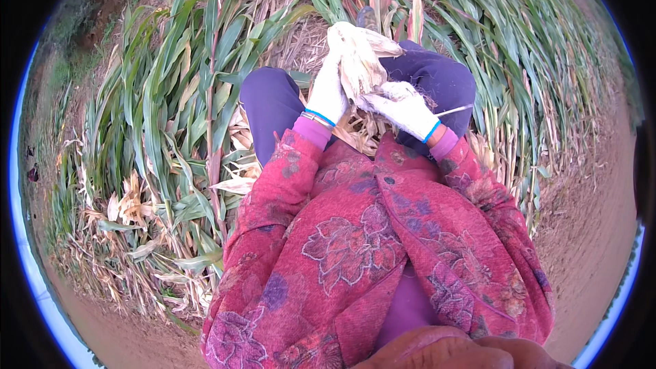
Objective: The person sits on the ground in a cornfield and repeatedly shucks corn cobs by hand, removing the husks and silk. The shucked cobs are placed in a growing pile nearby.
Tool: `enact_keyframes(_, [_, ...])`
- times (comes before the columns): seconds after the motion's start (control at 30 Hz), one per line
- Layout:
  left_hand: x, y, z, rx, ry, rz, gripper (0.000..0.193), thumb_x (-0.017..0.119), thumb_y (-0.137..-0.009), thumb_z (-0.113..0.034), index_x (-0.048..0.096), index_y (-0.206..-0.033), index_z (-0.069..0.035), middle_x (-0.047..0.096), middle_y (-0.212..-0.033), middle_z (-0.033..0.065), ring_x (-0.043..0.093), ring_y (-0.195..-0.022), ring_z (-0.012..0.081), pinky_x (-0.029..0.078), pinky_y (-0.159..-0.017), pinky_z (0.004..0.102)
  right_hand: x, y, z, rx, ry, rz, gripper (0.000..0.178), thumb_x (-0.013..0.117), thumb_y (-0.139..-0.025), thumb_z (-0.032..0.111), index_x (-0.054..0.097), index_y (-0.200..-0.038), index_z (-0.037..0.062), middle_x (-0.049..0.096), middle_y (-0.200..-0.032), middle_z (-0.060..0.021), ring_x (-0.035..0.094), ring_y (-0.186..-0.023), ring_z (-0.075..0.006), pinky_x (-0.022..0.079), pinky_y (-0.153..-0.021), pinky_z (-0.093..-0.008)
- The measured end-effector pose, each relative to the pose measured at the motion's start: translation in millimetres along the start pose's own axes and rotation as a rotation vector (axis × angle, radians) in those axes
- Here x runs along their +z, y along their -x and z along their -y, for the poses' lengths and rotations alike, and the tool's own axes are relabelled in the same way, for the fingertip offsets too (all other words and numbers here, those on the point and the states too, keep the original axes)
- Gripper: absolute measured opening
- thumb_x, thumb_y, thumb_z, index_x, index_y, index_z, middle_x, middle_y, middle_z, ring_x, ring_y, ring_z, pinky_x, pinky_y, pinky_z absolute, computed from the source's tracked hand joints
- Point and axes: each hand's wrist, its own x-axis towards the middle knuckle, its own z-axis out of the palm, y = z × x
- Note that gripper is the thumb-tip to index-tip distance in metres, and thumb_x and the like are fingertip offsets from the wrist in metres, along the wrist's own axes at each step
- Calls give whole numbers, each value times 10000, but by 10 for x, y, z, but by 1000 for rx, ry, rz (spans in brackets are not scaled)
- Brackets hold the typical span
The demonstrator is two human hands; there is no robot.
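The left hand [328, 94] grips the husky corn [359, 61] from its left; the right hand [403, 107] pinches its near end. Holding tight and tugging gently should work best.

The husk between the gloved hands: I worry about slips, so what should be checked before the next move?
1. Left hand on the husk: ok, gripping its left side.
2. Right hand at the husk: ok, by its lower end; firmness cannot tell.
3. Gloves on both hands: ok.
4. Kernels in view: not ok, none showing.
5. Thin stick by right wrist, secured: cannot tell.
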Motion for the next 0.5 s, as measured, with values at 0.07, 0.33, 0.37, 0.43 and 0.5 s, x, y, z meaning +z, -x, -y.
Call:
enact_keyframes(0.07, [-41,32,-12,12,-63,-5,534,546,-1099,-425,516,-1513,-88,632,-1422,73,613,-1272,225,482,-1102,396,191,31,-96,-278,154,-179,243,659,-1003,321,757,-1138,144,738,-979,-120,706,-941,-345,556,-885,-408])
enact_keyframes(0.33, [-50,57,-60,-28,-23,-43,578,584,-1075,-484,530,-1501,-96,645,-1384,80,616,-1260,239,505,-1076,401,145,-5,119,267,-1083,-120,283,674,-1044,269,737,-1030,-7,702,-825,-16,630,-691,-102,512,-603,-268])
enact_keyframes(0.37, [-48,50,-59,-56,-5,-35,585,591,-1070,-491,532,-1498,-97,645,-1385,83,615,-1264,242,510,-1071,405,103,-20,90,304,-1171,-137,283,673,-1043,267,736,-1015,-7,701,-820,-19,629,-686,-107,503,-592,-271])
enact_keyframes(0.43, [-113,34,-16,-108,12,-21,593,598,-1062,-509,539,-1490,-102,649,-1376,85,622,-1248,245,521,-1056,406,-4,-79,-95,332,-1239,-228,280,625,-1067,254,719,-1046,-9,689,-833,-63,641,-662,-161,504,-587,-286])
enact_keyframes(0.5, [-163,-17,28,-120,2,-41,602,601,-1055,-527,545,-1481,-105,654,-1366,85,630,-1230,248,529,-1046,407,-83,-84,-219,82,-706,-343,271,623,-1073,218,713,-1107,-36,740,-969,-84,701,-852,-160,548,-714,-266])
